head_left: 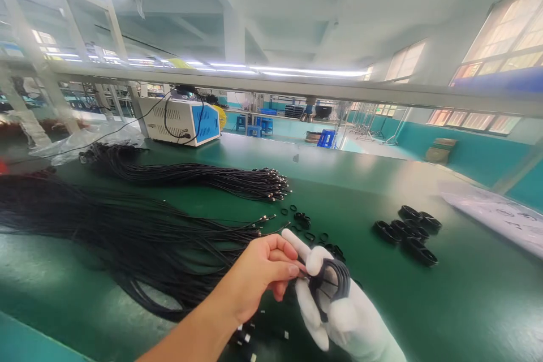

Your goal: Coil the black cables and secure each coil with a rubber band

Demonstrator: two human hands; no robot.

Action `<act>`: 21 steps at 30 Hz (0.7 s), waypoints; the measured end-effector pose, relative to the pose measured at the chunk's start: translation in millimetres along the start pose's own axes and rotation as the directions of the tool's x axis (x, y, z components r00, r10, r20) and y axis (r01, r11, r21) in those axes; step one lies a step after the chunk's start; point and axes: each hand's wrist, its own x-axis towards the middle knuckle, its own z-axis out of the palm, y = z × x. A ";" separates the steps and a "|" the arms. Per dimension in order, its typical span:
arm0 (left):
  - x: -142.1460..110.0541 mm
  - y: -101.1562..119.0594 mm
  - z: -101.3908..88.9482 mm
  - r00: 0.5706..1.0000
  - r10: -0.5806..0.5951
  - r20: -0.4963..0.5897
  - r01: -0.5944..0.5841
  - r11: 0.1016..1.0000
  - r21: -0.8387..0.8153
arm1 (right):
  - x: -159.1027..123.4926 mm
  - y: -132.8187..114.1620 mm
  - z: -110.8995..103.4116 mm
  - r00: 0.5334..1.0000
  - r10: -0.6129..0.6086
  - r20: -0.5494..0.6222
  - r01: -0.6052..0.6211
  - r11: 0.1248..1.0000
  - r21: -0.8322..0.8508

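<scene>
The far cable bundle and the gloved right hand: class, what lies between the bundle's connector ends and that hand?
In the head view, small black rings lie between the far cable bundle and the gloved right hand.

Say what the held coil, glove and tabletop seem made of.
Coil: probably plastic-sheathed cable, satin black, judging by smooth, even loops. Glove: likely fabric, matte white, without shine. Tabletop: perhaps green laminate or rubber matting, semi-gloss, showing blurred reflections.

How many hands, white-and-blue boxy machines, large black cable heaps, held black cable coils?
Hands: 2 (bare left hand, white-gloved right hand)
White-and-blue machine: 1
Large black cable heaps: 2 (rear heap, front heap)
Held black cable coil: 1
Total: 6
</scene>
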 end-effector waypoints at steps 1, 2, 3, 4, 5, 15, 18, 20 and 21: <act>1.9 -3.2 4.6 1.000 0.010 -0.014 -0.010 1.000 -0.008 | 0.3 1.2 -0.5 1.000 0.003 0.003 -0.003 1.000 -0.015; 3.9 -6.4 8.5 0.999 0.026 -0.026 -0.026 1.000 -0.011 | 0.4 1.9 -1.0 1.000 0.007 0.004 -0.007 1.000 -0.029; 5.8 -9.1 11.4 0.999 0.045 -0.030 -0.046 0.999 -0.009 | 0.6 2.2 -1.5 1.000 0.009 0.006 -0.009 0.999 -0.041; 7.4 -10.9 13.1 0.998 0.065 -0.025 -0.065 0.998 0.000 | 0.8 2.2 -2.0 1.000 0.011 0.005 -0.011 0.999 -0.049; 8.4 -11.4 13.7 0.997 0.075 -0.009 -0.075 0.997 0.017 | 1.0 1.9 -2.4 1.000 0.012 0.006 -0.012 0.999 -0.053; -7.5 37.3 6.3 0.932 0.281 0.228 -0.353 0.567 0.744 | 0.8 12.1 -6.5 0.979 0.179 0.099 -0.192 0.970 0.150; 6.5 37.9 2.5 0.946 0.084 0.314 -0.285 0.680 0.676 | 3.0 17.2 -7.1 0.954 0.262 0.143 -0.290 0.926 0.243; 20.5 32.2 -3.0 0.976 0.011 0.216 -0.151 0.754 0.640 | 7.8 16.5 -5.8 0.970 0.244 -0.009 -0.238 0.951 0.196; 27.0 28.5 -5.8 0.989 -0.009 0.149 -0.090 0.766 0.637 | 10.7 15.3 -4.9 0.972 0.206 -0.113 -0.193 0.974 0.116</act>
